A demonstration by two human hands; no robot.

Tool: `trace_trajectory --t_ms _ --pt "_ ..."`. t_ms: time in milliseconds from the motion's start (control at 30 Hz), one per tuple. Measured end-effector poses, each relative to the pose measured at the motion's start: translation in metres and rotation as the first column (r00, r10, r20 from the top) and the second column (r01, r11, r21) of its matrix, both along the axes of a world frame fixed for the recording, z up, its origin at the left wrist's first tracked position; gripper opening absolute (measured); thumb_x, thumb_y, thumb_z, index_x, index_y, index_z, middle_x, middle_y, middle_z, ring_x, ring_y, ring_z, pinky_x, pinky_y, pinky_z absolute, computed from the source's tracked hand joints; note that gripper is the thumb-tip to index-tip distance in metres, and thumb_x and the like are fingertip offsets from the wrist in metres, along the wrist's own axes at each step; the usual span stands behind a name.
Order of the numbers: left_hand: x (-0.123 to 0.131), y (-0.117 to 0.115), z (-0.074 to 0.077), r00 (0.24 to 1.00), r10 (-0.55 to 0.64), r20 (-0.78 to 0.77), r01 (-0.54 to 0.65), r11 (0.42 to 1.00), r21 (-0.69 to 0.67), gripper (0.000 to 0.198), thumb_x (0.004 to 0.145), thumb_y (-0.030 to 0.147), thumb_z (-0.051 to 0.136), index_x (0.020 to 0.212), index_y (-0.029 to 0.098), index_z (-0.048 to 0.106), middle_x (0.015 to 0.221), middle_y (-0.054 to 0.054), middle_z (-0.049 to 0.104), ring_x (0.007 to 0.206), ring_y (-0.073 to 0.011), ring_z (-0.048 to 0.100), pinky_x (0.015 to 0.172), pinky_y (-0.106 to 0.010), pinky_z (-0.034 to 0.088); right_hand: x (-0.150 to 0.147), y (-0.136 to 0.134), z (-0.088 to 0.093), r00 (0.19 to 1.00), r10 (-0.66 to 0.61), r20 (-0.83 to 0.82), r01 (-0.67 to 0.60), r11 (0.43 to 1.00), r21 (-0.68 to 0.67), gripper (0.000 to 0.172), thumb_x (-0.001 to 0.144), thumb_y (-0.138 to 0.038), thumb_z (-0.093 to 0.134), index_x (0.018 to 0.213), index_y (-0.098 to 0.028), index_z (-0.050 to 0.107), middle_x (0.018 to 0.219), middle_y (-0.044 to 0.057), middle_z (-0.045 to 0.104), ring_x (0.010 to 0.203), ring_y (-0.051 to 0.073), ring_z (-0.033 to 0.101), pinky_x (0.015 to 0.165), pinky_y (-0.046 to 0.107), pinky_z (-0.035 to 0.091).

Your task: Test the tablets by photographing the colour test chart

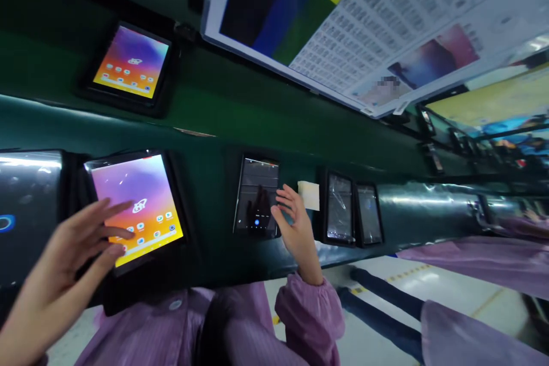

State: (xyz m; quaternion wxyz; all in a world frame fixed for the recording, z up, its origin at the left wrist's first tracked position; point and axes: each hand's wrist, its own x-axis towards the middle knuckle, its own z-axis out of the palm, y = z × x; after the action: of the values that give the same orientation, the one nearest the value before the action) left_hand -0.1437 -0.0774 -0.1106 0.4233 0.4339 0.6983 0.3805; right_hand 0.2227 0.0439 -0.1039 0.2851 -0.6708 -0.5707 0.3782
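My left hand (pixel 64 263) is open, its fingers spread over the lower left of a lit tablet (pixel 141 206) with a purple and orange home screen. My right hand (pixel 295 229), in a purple sleeve, is open too, with its fingers next to the right edge of a dark tablet (pixel 256 194) that shows a small blue dot. Both tablets stand in black holders on the green conveyor (pixel 206 126).
Another lit tablet (pixel 131 63) sits on the upper belt. Two dark wrapped tablets (pixel 354 214) and a pale sticky note (pixel 309 194) lie to the right. A colour test chart (pixel 343 17) hangs above. A co-worker's purple sleeve (pixel 472 257) reaches in at the right.
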Motion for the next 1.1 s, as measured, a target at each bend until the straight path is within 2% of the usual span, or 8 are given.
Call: trace_trajectory --t_ms 200,400,467,567,667,767,967,1100 --pt "0.087 0.04 -0.003 0.863 -0.475 0.172 0.489 0.871 -0.052 0.059 0.107 0.045 0.045 0.162 0.04 0.026 0.13 -0.007 0.07 0.085 -0.0166 0.073 0.078 -0.033 0.064 0.017 0.006 -0.019 0.999 -0.04 0.028 0.041 0.998 -0.055 0.062 0.092 -0.049 0.066 0.146 -0.023 0.051 0.149 0.016 0.059 0.135 0.031 0.06 0.118 0.059 0.047" --pt "0.138 0.061 -0.002 0.717 -0.683 0.138 0.697 0.695 -0.177 0.074 0.106 0.04 0.04 0.169 0.026 0.004 0.082 0.002 0.068 0.064 -0.0168 0.066 0.064 -0.031 0.052 0.025 0.008 -0.02 1.0 0.01 -0.022 -0.012 0.994 -0.111 0.064 0.096 -0.053 0.064 0.151 -0.024 0.048 0.158 0.015 0.053 0.143 0.032 0.055 0.123 0.059 0.044" --pt "0.13 0.058 0.0 0.757 -0.647 0.095 0.652 0.739 -0.166 0.072 0.105 0.039 0.044 0.168 0.031 0.009 0.087 0.002 0.069 0.069 -0.0169 0.067 0.068 -0.031 0.054 0.027 0.009 -0.019 0.999 0.005 -0.048 -0.011 0.992 -0.124 0.067 0.095 -0.055 0.065 0.152 -0.024 0.047 0.16 0.015 0.051 0.145 0.033 0.053 0.123 0.06 0.043" --pt "0.096 0.049 0.001 0.897 -0.38 -0.226 0.383 0.923 -0.032 0.064 0.102 0.038 0.054 0.161 0.037 0.03 0.123 -0.006 0.069 0.099 -0.0218 0.07 0.089 -0.039 0.057 0.03 0.007 -0.018 0.997 -0.002 -0.078 -0.009 0.99 -0.141 0.068 0.095 -0.055 0.066 0.153 -0.025 0.047 0.16 0.014 0.051 0.146 0.034 0.052 0.123 0.062 0.043" --pt "0.062 0.041 -0.005 0.831 -0.106 -0.546 0.183 0.979 0.088 0.062 0.097 0.039 0.062 0.155 0.034 0.04 0.155 -0.012 0.052 0.137 -0.0356 0.055 0.115 -0.059 0.043 0.033 0.006 -0.018 0.996 0.003 -0.092 -0.016 0.989 -0.144 0.066 0.095 -0.055 0.067 0.152 -0.028 0.048 0.159 0.013 0.052 0.145 0.034 0.053 0.123 0.064 0.043" --pt "0.048 0.038 -0.018 0.755 -0.079 -0.65 0.139 0.989 0.042 0.066 0.093 0.04 0.067 0.153 0.033 0.042 0.163 -0.014 0.042 0.15 -0.0439 0.04 0.12 -0.07 0.03 0.034 0.008 -0.018 0.995 0.008 -0.096 -0.022 0.989 -0.145 0.065 0.095 -0.055 0.067 0.152 -0.028 0.048 0.16 0.013 0.052 0.145 0.035 0.053 0.122 0.065 0.044" --pt "0.049 0.041 -0.025 0.774 -0.067 -0.63 0.135 0.989 0.06 0.069 0.093 0.041 0.069 0.155 0.029 0.041 0.171 -0.017 0.027 0.156 -0.0452 0.03 0.124 -0.072 0.028 0.039 0.01 -0.016 0.996 -0.015 -0.088 0.003 0.992 -0.129 0.065 0.095 -0.056 0.067 0.151 -0.03 0.049 0.158 0.013 0.053 0.143 0.035 0.055 0.119 0.064 0.047" --pt "0.07 0.049 -0.008 0.934 -0.252 -0.252 0.257 0.966 -0.011 0.072 0.1 0.041 0.06 0.163 0.036 0.027 0.16 -0.014 0.047 0.121 -0.0271 0.068 0.104 -0.049 0.058 0.036 0.005 -0.015 0.995 -0.019 -0.101 0.003 0.987 -0.159 0.065 0.097 -0.057 0.065 0.153 -0.03 0.046 0.16 0.013 0.052 0.143 0.033 0.055 0.119 0.061 0.048"
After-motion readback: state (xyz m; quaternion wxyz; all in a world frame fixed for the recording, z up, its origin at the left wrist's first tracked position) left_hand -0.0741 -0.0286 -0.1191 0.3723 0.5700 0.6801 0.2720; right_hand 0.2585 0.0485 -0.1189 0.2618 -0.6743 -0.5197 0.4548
